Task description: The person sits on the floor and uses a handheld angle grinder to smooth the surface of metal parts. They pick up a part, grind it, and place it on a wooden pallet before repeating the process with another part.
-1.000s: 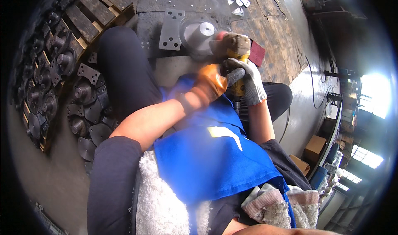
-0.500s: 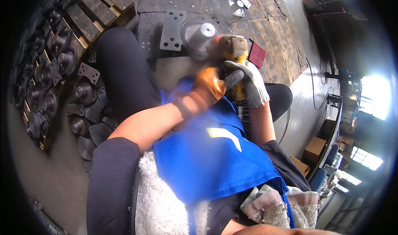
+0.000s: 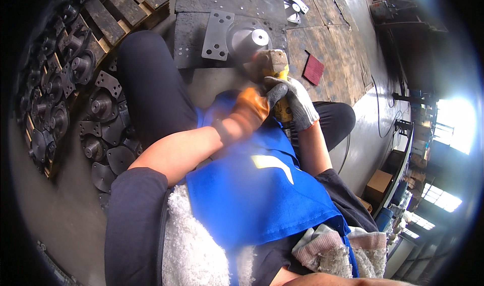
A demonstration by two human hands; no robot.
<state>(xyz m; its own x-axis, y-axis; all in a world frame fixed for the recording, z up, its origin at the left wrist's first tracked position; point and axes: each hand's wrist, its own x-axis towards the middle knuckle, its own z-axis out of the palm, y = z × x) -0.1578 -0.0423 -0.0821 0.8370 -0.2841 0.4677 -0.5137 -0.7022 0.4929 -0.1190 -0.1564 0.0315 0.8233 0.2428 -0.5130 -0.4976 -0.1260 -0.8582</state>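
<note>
A worn yellow angle grinder (image 3: pixel 283 110) is held in front of me, its body pointing back toward my lap. My right hand (image 3: pixel 298 102), in a white and grey knit glove, wraps round its body. Beside it, my left hand (image 3: pixel 252 107) in an orange glove is closed at the grinder's left side; blur hides exactly what its fingers grip. The grinder's head is close to the near edge of a round metal flange (image 3: pixel 238 40) with a bright, stubby shaft (image 3: pixel 259 37). I cannot tell whether they touch. Next to the flange lies a flat steel plate with holes (image 3: pixel 218 35).
A dark metal work surface (image 3: pixel 194 26) carries the flange. To its right, a dark red square sheet (image 3: pixel 313 69) rests on wooden boards (image 3: pixel 343 49). Many flanged metal parts (image 3: pixel 101 104) crowd the left, near a wooden pallet (image 3: pixel 106 18). Cardboard boxes (image 3: pixel 379 181) stand at right.
The grinder and both hands have shifted slightly left and nearer me relative to the boards. More of the red sheet now shows. My grip looks the same.
</note>
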